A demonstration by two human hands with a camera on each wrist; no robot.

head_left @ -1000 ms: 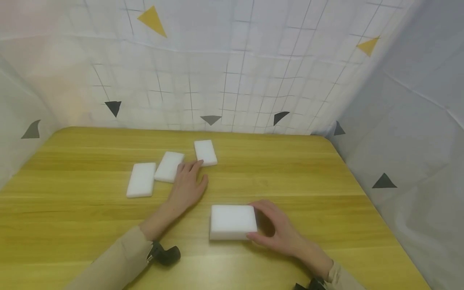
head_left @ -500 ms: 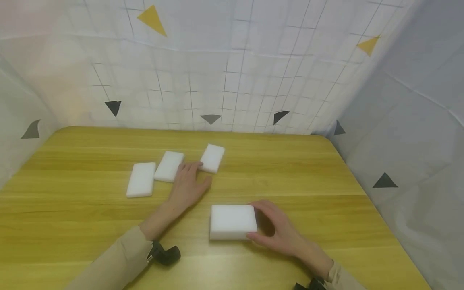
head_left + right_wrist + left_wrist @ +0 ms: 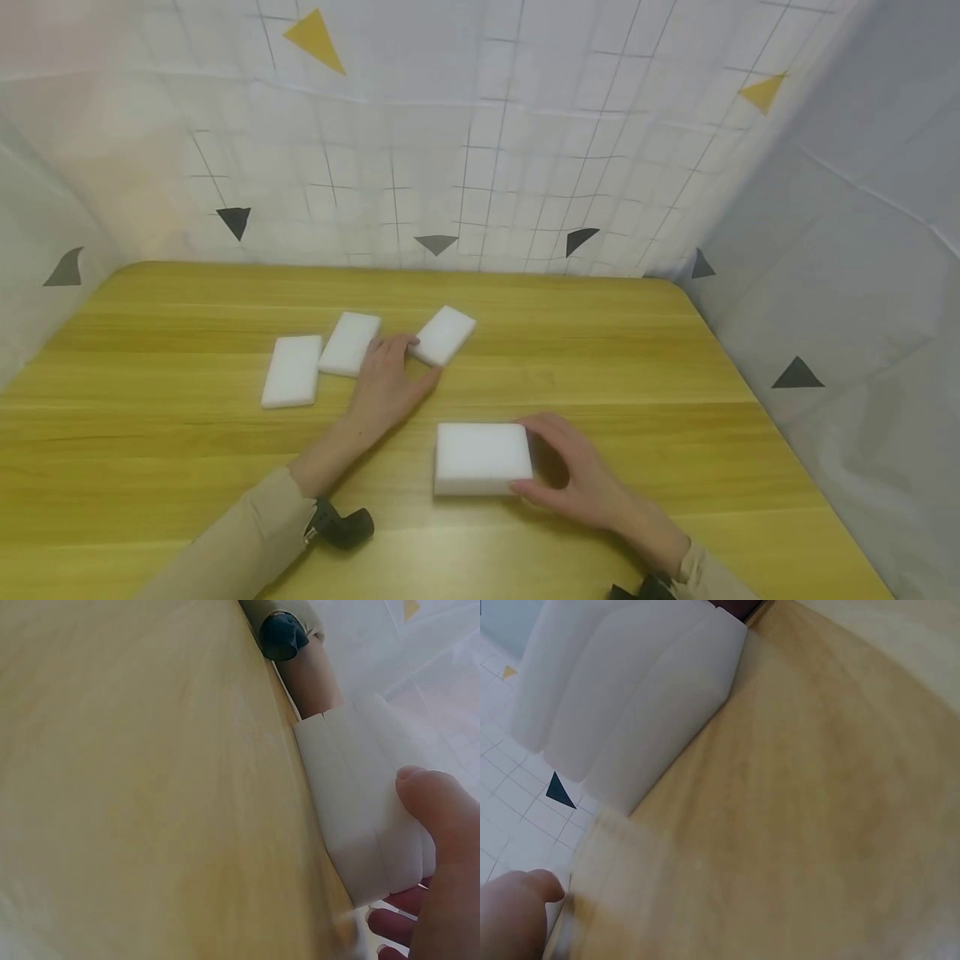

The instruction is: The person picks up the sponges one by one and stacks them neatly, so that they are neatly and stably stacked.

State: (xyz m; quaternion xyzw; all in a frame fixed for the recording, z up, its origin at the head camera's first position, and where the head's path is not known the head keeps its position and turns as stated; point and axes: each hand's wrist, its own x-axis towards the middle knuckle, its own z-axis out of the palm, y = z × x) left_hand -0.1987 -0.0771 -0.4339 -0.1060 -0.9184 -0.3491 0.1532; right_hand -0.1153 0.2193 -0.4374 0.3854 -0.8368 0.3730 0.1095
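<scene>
In the head view, my left hand (image 3: pixel 386 379) has its thumb and fingertips at the near end of a white sponge (image 3: pixel 447 335), pinching it at two corners while it lies slanted on the table. My right hand (image 3: pixel 581 475) grips the right end of a stack of white sponges (image 3: pixel 483 457), thumb on the near side and fingers on the far side. Three layers of this stack (image 3: pixel 367 802) show in the right wrist view, with the right thumb (image 3: pixel 431 799) against it. The left wrist view has the left thumb (image 3: pixel 525 900) at the lower left.
Two more flat white sponges, a left one (image 3: pixel 292 372) and a middle one (image 3: pixel 350 343), lie beside my left hand; its fingers partly cover the middle one. The wooden table (image 3: pixel 600 350) ends at a white cloth backdrop (image 3: pixel 525 167) with triangles and grid lines.
The far sponge has turned clockwise and slid right and nearer under my left fingers, and the left thumb now meets its near corner. My right hand and the stack stay put.
</scene>
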